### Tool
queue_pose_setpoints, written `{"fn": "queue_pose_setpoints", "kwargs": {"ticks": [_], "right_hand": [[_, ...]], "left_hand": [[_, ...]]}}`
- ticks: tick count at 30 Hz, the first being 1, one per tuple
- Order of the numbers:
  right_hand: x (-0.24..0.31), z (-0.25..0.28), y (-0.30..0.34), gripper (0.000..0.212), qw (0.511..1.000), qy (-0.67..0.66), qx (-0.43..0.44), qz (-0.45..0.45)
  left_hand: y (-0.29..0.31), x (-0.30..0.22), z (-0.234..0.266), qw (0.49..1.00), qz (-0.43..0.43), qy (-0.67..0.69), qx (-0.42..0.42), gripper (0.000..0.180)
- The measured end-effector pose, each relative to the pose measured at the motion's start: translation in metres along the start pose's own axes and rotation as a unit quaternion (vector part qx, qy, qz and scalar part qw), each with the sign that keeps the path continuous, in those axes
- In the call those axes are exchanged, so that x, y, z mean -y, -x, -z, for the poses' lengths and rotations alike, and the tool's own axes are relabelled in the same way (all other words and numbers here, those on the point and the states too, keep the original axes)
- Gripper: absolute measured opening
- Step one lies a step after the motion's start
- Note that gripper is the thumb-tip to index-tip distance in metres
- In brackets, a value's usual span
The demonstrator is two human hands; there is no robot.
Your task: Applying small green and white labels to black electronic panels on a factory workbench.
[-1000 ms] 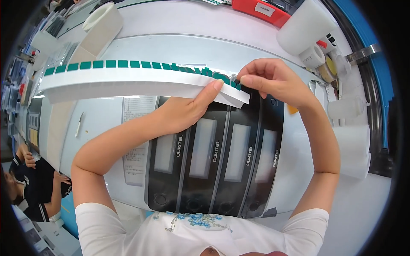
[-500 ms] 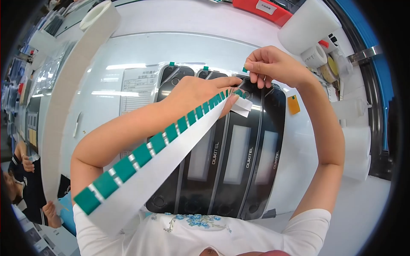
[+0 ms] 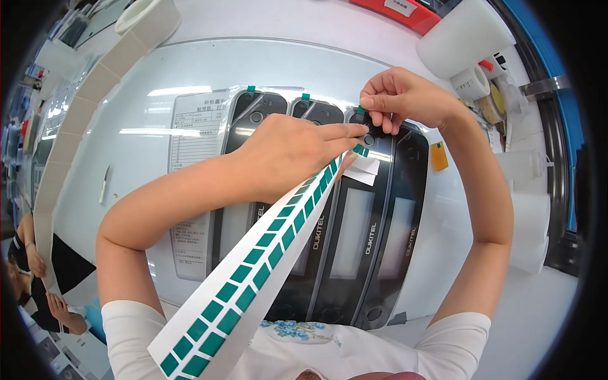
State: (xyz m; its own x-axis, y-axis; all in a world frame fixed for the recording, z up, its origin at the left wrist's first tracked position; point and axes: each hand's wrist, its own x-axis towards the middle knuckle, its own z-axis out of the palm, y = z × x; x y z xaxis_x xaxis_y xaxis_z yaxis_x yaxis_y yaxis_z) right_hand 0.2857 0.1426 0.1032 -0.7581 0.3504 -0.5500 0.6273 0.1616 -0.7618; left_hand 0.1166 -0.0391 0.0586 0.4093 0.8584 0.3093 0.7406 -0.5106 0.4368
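Several long black panels (image 3: 345, 288) with pale windows lie side by side on the table. Small green tabs (image 3: 251, 88) stick out from the far ends of the two leftmost ones. My right hand (image 3: 408, 104) pinches another green tab (image 3: 361, 109) at the far end of the third panel. My left hand (image 3: 294, 149) holds a long white backing strip (image 3: 244, 278) with rows of green stickers. Its index and middle fingers stretch onto that panel, near the round hole. The strip's far end (image 3: 362, 170) hangs folded over the panel; its near end slopes toward my chest.
A printed sheet (image 3: 190, 126) and a slim white knife-like tool (image 3: 105, 183) lie on the left. Beyond them a long paper band runs off a roll (image 3: 149, 25) to another person's hands (image 3: 57, 307). At right stand white foam rolls (image 3: 465, 38), tape rolls and an orange piece (image 3: 439, 156).
The sticker strip has swung and turned, so two green rows now show. My left fingertips press nearer the third panel's far end. The tab in my right hand is now against that end.
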Motion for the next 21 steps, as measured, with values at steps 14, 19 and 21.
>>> {"fn": "queue_pose_setpoints", "kwargs": {"ticks": [14, 19, 21], "right_hand": [[-0.015, 0.002, 0.032, 0.018, 0.988, -0.027, -0.107, 0.106], [-0.023, -0.015, 0.077, 0.023, 0.975, 0.028, -0.135, 0.176], [-0.007, -0.030, 0.083, 0.025, 0.982, -0.071, -0.118, 0.132]], "left_hand": [[0.004, -0.011, 0.004, 0.969, 0.158, 0.180, -0.058, 0.034], [-0.003, -0.029, 0.031, 0.844, 0.301, 0.438, 0.076, 0.049], [-0.007, -0.033, 0.024, 0.859, 0.296, 0.415, 0.056, 0.050]]}}
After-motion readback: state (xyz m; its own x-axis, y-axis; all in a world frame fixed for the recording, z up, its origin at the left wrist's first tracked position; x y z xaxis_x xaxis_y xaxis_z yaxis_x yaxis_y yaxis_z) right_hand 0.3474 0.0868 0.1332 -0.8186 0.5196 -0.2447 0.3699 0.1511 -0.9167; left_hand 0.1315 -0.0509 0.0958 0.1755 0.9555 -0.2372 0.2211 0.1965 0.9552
